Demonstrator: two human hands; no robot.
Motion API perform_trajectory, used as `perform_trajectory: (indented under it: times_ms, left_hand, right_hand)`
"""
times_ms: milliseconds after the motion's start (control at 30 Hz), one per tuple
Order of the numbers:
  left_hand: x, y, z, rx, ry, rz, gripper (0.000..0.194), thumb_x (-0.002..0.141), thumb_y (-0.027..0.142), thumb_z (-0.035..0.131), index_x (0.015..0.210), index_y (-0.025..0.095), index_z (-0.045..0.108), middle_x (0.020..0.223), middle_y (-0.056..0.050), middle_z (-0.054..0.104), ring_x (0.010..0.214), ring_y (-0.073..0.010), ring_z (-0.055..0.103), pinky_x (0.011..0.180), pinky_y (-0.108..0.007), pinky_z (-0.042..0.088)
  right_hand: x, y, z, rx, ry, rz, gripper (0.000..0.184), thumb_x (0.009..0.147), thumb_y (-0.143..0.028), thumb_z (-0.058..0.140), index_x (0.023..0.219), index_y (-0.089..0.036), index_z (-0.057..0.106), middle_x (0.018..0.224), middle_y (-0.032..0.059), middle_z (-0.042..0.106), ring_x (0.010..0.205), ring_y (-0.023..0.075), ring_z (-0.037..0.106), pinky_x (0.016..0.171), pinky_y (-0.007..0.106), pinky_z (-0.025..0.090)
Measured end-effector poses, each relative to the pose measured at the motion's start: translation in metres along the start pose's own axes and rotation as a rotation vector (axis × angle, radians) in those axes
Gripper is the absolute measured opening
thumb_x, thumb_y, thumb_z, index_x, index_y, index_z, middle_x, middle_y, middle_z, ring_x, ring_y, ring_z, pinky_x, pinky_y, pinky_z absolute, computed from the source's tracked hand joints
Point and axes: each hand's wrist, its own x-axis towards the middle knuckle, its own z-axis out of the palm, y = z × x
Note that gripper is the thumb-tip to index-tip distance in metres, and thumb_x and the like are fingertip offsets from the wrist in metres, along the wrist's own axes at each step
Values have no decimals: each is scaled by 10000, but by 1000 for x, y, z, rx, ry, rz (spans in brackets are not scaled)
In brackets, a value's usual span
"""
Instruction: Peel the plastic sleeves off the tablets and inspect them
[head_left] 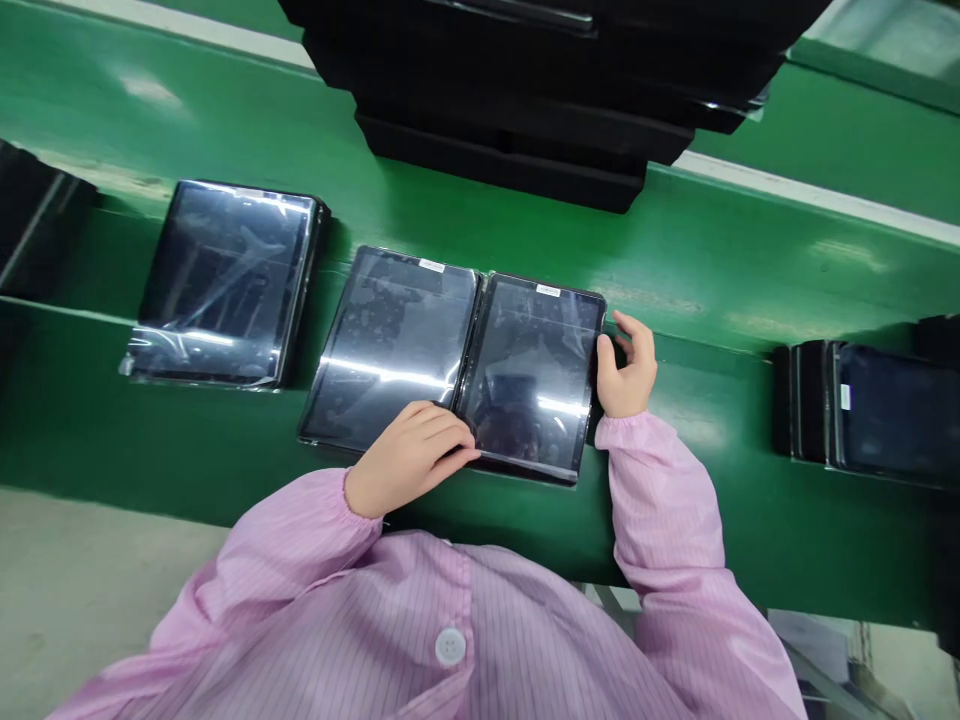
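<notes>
In the head view, the left hand (411, 455) bends inward at lower centre, fingers together at the central screen's (529, 370) lower-left corner, grip unclear. The right hand (628, 365), right of centre, points upward beside its right edge, thumb and fingers parted.

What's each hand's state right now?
Left hand: at the near left corner of the tablet between both hands; grip can't be told.
Right hand: open, at that tablet's right edge.
</notes>
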Motion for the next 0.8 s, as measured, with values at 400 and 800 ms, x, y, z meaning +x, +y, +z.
perform_trajectory:
  times_ms: [400, 800]
  left_hand:
    - [-17, -13, -3, -258, 330, -259, 256, 979, 328, 463, 742, 239, 506, 1023, -64, 794, 978, -225, 744, 850, -392, 605]
    - [-32, -32, -15, -11, 378, -81, 185, 846, 217, 687, 663, 238, 672, 1087, -20, 747, 1086, -273, 685, 936, -470, 571]
  right_hand:
    - [-36, -10, -40, 210, -170, 323, 206, 848, -349, 576, 1000, -229, 644, 726, 9, 672, 639, 169, 627, 648, 334, 553]
    - [-36, -16, -45, 169, -382, 216, 365, 792, -207, 554, 1144, -240, 646, 720, -33, 647, 635, 150, 570, 685, 329, 513]
